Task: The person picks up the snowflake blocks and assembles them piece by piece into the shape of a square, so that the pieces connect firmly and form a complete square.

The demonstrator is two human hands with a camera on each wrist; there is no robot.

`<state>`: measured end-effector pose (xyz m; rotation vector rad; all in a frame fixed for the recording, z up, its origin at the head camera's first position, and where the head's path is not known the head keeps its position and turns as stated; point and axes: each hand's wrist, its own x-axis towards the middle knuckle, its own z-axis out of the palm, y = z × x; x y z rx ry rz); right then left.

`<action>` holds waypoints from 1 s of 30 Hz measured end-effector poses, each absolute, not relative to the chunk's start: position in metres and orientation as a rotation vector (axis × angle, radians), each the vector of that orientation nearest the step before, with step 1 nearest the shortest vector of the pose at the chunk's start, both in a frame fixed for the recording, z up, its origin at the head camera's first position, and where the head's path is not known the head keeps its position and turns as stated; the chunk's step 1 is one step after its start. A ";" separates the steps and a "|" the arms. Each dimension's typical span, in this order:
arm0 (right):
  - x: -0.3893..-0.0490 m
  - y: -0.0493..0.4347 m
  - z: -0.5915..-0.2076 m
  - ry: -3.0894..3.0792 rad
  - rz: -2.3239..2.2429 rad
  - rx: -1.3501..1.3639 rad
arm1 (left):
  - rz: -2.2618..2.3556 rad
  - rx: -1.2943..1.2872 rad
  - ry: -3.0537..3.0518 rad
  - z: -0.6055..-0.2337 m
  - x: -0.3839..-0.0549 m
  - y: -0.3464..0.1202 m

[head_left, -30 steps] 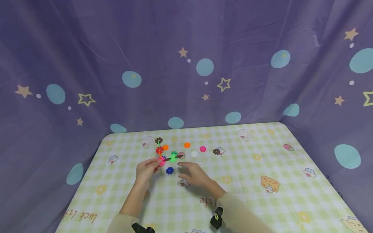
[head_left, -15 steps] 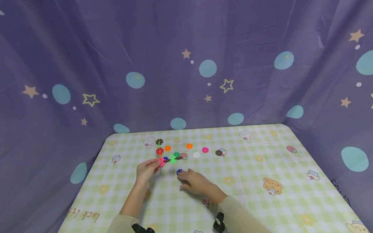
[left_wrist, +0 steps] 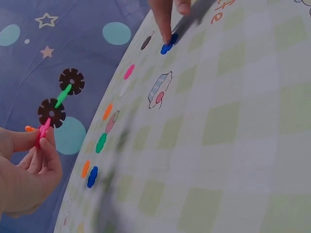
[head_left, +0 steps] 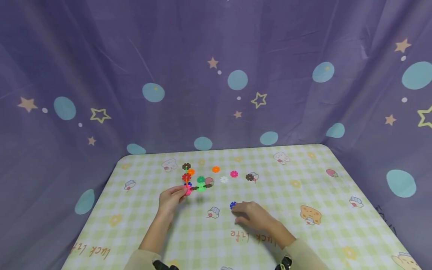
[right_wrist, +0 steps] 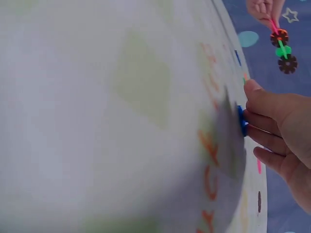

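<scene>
My left hand (head_left: 170,198) pinches a pink notched snowflake disc (head_left: 188,190) between thumb and fingers. That disc belongs to a joined chain held above the table: a red disc (head_left: 186,177) and a brown disc (head_left: 186,166) lead away from me, while a light green disc (head_left: 201,187) and an edge-on brown disc (head_left: 209,185) run rightward. In the left wrist view, a bright green disc (left_wrist: 62,96) links two brown ones. My right hand (head_left: 254,215) rests its fingertips against a loose blue disc (head_left: 233,205) on the table, thumb held apart from it.
Loose discs lie behind the hands: a dark green disc (head_left: 201,179), a white disc (head_left: 224,180), a pink disc (head_left: 234,174), a brown disc (head_left: 249,177), two orange ones and another blue disc (left_wrist: 92,177). A purple curtain (head_left: 189,105) hangs behind the checked tablecloth (head_left: 162,232).
My right hand has come down onto the blue disc and slid it rightward across the cloth, away from the chain. My left hand keeps its pinch in nearly the same place.
</scene>
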<state>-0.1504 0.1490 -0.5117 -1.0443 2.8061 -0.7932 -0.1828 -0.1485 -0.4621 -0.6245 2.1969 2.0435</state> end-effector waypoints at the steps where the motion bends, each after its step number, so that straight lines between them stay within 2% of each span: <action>1: -0.152 0.149 -0.511 2.810 -0.812 -1.055 | 2.045 -0.622 2.193 -0.462 -0.183 -0.148; 8: -0.168 0.146 -0.507 2.926 -0.827 -1.061 | 2.080 -0.601 2.173 -0.463 -0.182 -0.142; 14: -0.178 0.143 -0.511 2.976 -0.791 -0.960 | 2.107 -0.563 2.195 -0.464 -0.184 -0.136; 22: -0.180 0.140 -0.519 2.972 -0.878 -0.915 | 2.115 -0.561 2.179 -0.470 -0.184 -0.133; 30: -0.177 0.133 -0.516 2.788 -1.048 -0.738 | 2.042 -0.563 2.225 -0.473 -0.181 -0.131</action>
